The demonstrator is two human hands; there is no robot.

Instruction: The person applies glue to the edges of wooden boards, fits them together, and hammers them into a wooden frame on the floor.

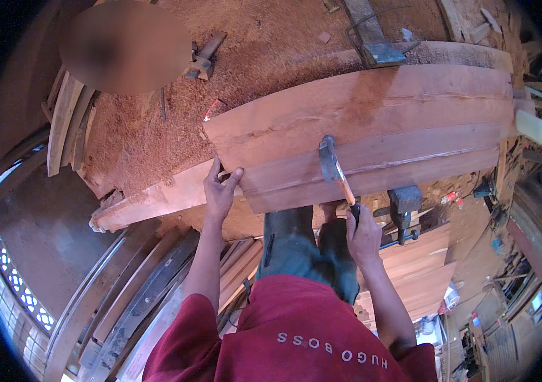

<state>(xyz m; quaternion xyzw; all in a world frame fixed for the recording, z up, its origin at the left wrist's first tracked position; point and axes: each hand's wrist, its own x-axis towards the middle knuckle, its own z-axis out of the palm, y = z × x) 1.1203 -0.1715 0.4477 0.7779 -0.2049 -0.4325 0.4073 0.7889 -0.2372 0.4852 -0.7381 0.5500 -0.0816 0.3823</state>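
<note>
My left hand (221,188) grips the left end of a stack of wide reddish wooden boards (379,121), fingers over the corner edge. My right hand (363,237) is closed on the wooden handle of a hammer (334,167); its metal head rests against the near edge of the boards. The boards lie across a long thick plank (162,200) that runs to the left. My legs in dark green trousers stand below the boards.
Sawdust covers the ground beyond the boards. A metal clamp (403,210) sits just right of my right hand. Curved planks (67,121) lean at the left, more boards (423,267) are stacked at the lower right, a white jug (532,126) stands at the far right.
</note>
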